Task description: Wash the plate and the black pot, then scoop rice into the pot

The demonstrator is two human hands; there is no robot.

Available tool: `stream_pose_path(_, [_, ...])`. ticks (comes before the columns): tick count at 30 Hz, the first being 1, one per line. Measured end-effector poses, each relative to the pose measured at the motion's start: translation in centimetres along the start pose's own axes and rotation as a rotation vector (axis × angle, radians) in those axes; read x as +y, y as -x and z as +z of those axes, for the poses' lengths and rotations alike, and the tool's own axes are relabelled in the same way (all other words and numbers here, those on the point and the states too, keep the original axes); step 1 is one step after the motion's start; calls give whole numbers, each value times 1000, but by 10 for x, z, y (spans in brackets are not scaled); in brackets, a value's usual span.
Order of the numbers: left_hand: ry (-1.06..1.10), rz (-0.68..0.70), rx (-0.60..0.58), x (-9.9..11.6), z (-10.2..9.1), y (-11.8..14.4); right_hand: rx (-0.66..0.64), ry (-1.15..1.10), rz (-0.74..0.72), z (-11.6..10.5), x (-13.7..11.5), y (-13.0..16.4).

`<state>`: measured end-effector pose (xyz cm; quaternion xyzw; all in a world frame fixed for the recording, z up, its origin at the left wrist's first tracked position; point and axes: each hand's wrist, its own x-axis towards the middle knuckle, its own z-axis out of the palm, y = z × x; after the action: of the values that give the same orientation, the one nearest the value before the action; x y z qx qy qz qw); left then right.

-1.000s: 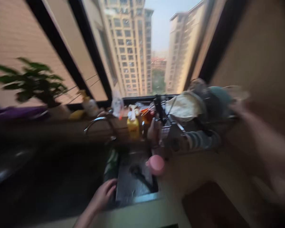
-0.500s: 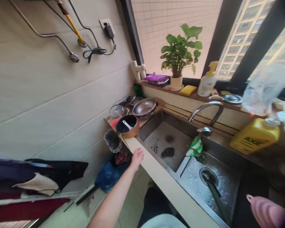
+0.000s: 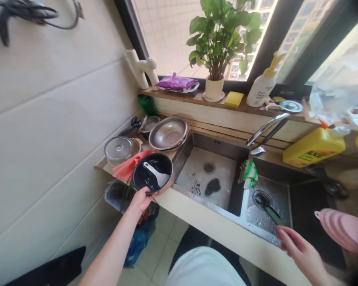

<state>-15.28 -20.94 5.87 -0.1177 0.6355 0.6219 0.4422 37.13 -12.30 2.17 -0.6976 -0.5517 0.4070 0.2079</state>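
My left hand (image 3: 141,198) grips the near rim of a dark pot (image 3: 152,173) with a brown outside, which sits at the left end of the counter beside the sink (image 3: 207,174). A white rice spoon (image 3: 155,173) lies inside the pot. My right hand (image 3: 298,249) hovers open over the front edge of the right sink basin (image 3: 267,204), fingers spread and holding nothing. A pink ribbed lid (image 3: 344,228) sits just right of that hand.
A steel bowl (image 3: 168,133), a glass-lidded pot (image 3: 119,147) and a pink cloth (image 3: 127,167) crowd the counter behind the dark pot. A faucet (image 3: 267,129), a green-white cloth (image 3: 248,174), a yellow jug (image 3: 313,146), a potted plant (image 3: 217,43) and a soap bottle (image 3: 262,85) line the sill.
The view swung left from the window to the sink's left end. My left hand reached forward and took hold of the dark pot's rim. My right hand came into view over the right basin.
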Motion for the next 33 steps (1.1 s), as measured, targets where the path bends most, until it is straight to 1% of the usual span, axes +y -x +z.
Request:
stream_pose_path(2, [-46, -9, -22, -11, 1, 15, -122, -87, 9, 14, -6, -2])
stream_pose_path(4, [-89, -19, -63, -26, 7, 33, -191, -132, -16, 27, -18, -10])
stream_pose_path(6, [-123, -38, -116, -46, 17, 52, -196, -123, -47, 34, -29, -19])
stream_pose_path(9, [-247, -86, -238, -85, 41, 82, -211, -103, -122, 32, -40, -22])
stream_pose_path(11, [-353, -125, -336, -115, 62, 102, -150, -67, -234, 25, -47, -17])
stream_pose_path(12, [-393, -142, -381, -130, 74, 111, -102, -28, -327, 21, -52, -13])
stream_pose_path(13, [-419, -157, -417, -145, 85, 120, -68, 30, -446, 18, -58, -10])
stream_pose_path(14, [-441, -168, -447, -160, 97, 129, -71, 115, -586, 16, -65, -8])
stream_pose_path(15, [-463, -173, -471, -174, 109, 137, -117, 226, -734, 15, -72, -7])
stream_pose_path(17, [-515, -178, -508, -200, 130, 152, -313, 506, -996, 17, -83, -10])
stream_pose_path(19, [-563, -177, -540, -221, 146, 163, -505, 801, -1151, 24, -86, -17])
stream_pose_path(20, [-582, -176, -550, -229, 153, 167, -577, 932, -1185, 27, -85, -21])
stream_pose_path(22, [-620, -174, -554, -241, 161, 171, -654, 1144, -1188, 33, -80, -26])
stream_pose_path(23, [-641, -165, -549, -243, 164, 171, -665, 1226, -1168, 34, -78, -26])
stream_pose_path(25, [-714, -134, -548, -241, 167, 170, -641, 1330, -1112, 33, -78, -24])
stream_pose_path(26, [-778, -89, -549, -237, 168, 170, -635, 1344, -1093, 31, -80, -22])
stream_pose_path(27, [-866, -3, -540, -233, 169, 170, -642, 1340, -1078, 28, -84, -20])
stream_pose_path(28, [-972, 133, -508, -228, 170, 172, -657, 1323, -1067, 24, -89, -18])
stream_pose_path(29, [-1083, 319, -450, -224, 171, 175, -669, 1302, -1058, 21, -93, -16])
stream_pose_path(31, [-1259, 748, -340, -219, 178, 185, -671, 1246, -1021, 12, -102, -15])
stream_pose_path(32, [-1309, 916, -336, -220, 184, 190, -650, 1211, -979, 6, -105, -15])
stream_pose_path(33, [-1338, 1009, -375, -223, 191, 195, -627, 1173, -932, 0, -106, -17])
